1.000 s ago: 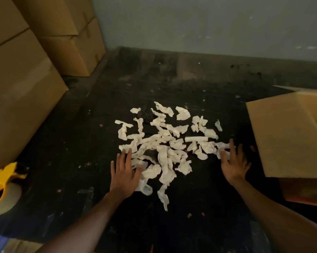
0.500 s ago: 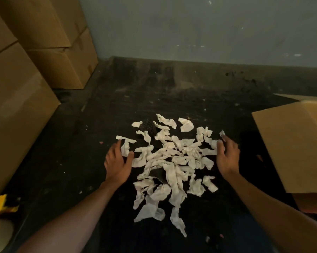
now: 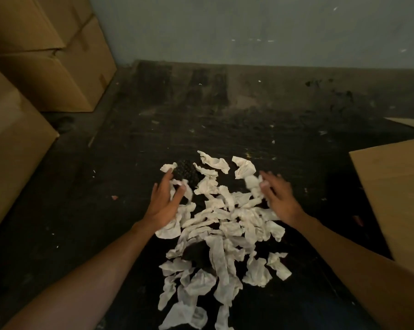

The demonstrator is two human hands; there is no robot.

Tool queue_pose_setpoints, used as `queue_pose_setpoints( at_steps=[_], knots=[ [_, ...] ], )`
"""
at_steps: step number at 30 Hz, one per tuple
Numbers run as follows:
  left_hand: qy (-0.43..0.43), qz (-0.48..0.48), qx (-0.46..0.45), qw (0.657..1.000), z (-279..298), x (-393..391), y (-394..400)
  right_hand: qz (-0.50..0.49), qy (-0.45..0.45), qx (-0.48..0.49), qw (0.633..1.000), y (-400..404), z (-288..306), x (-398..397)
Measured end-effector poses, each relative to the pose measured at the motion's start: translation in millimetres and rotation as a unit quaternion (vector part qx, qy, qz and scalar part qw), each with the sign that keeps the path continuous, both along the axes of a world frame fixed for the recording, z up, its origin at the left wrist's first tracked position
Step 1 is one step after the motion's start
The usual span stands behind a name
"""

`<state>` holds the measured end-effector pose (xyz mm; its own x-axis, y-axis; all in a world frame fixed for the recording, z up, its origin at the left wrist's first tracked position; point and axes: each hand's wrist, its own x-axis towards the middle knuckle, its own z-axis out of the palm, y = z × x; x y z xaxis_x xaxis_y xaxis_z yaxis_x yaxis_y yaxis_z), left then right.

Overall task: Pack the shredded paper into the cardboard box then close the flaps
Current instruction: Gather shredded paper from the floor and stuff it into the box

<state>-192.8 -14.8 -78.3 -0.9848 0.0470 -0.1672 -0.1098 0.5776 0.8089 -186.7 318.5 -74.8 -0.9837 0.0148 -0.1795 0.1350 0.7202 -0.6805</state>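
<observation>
Early stage: shredded paper (image 3: pixel 221 225) all lies loose on the dark counter (image 3: pixel 87 186), none visibly packed. Left hand (image 3: pixel 164 203) and right hand (image 3: pixel 278 198) flank the pile's far end, each grip spread apart, holding nothing. Cardboard box (image 3: pixel 391 191) at right, flap up. Gathering, packing and flap closing remain.

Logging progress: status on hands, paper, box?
Left hand and right hand open, flanking shredded paper. Paper loose on floor. Cardboard box at right. Dark object among scraps.
</observation>
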Motion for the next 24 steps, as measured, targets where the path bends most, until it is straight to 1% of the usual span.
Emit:
queue_pose_setpoints(
  at_steps=[2,4,5,7,9,10,11,12,13,14,15,16,17,20,22,23,24],
  knots=[
    [-0.016,-0.045,0.034,0.998,-0.9,10.7,9.8,0.07,-0.001,-0.044,0.997,-19.1,7.4,18.1],
    [-0.037,-0.082,0.083,0.992,-0.3,20.0,18.6,0.095,-0.01,-0.128,0.987,-38.4,16.3,34.0],
    [-0.034,-0.097,0.093,0.99,1.5,23.5,23.6,0.096,-0.006,-0.178,0.979,-47.8,21.5,40.2],
    [0.009,-0.11,0.077,0.991,13.1,28.7,34.5,0.094,0.047,-0.235,0.966,-63.7,33.4,47.4],
    [0.108,-0.08,0.044,0.99,28.6,25.5,39.0,0.082,0.114,-0.258,0.956,-69.5,44.2,39.1],
    [0.159,-0.05,0.019,0.986,33.5,19.2,37.6,0.058,0.129,-0.26,0.955,-67.8,48.5,27.1],
    [0.186,-0.012,-0.008,0.982,35.0,9.5,33.7,0.022,0.129,-0.256,0.958,-62.9,50.6,10.7],
    [0.18,0.031,-0.031,0.983,34.3,-3.4,27.4,-0.018,0.12,-0.241,0.963,-54.8,49.4,-9.3],
    [0.142,0.069,-0.049,0.986,31.4,-18.2,19.9,-0.049,0.097,-0.214,0.971,-46.6,48.1,-29.7],
    [0.074,0.096,-0.06,0.991,30.5,-32.1,13.9,-0.067,0.061,-0.176,0.98,-38.6,44.1,-49.9],
    [0.002,0.108,-0.064,0.992,29.8,-44.4,9.5,-0.066,0.021,-0.134,0.989,-33.7,38.6,-67.7],
    [-0.047,0.109,-0.061,0.991,30.8,-54.6,8.4,-0.051,-0.012,-0.099,0.994,-32.9,33.4,-82.2],
    [-0.075,0.102,-0.054,0.99,33.5,-62.4,9.8,-0.027,-0.035,-0.083,0.996,-36.6,30.0,-93.2],
    [-0.124,0.075,-0.019,0.989,46.9,-76.1,23.8,0.06,-0.064,-0.082,0.993,-71.0,28.8,-104.6],
    [-0.179,0.08,0.028,0.98,54.4,-78.2,33.3,0.115,-0.087,-0.051,0.988,-98.9,28.4,-103.8],
    [-0.203,0.085,0.062,0.974,57.0,-76.7,37.5,0.125,-0.102,-0.066,0.985,-110.2,27.4,-101.2],
    [-0.213,0.083,0.102,0.968,62.3,-71.6,42.2,0.119,-0.114,-0.109,0.98,-119.9,29.3,-95.3]
  ],
)
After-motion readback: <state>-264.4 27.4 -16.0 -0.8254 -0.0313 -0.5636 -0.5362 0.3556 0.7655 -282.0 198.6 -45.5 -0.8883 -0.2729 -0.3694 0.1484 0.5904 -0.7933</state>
